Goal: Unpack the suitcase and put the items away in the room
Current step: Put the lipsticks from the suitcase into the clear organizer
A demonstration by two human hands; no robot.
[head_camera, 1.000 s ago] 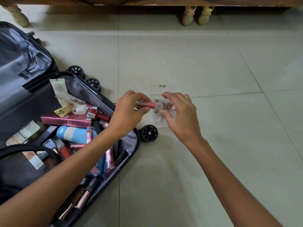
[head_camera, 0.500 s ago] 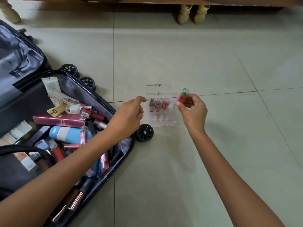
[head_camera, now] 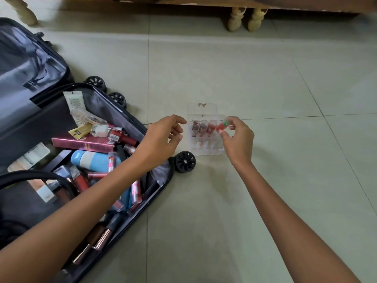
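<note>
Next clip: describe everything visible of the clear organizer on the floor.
The clear organizer looks like transparent plastic, divided into rows of small slots. It sits on the floor tiles beside a suitcase wheel. A clear panel with a small gold fitting rises at its back. Three reddish tubes stand in its back row. The right hand holds a red tube at its right end; contact unclear.

Red tube with green cap; clear organizer; black suitcase.

Right hand pinching red tube over clear organizer, left hand seemingly empty, open suitcase alongside
</note>
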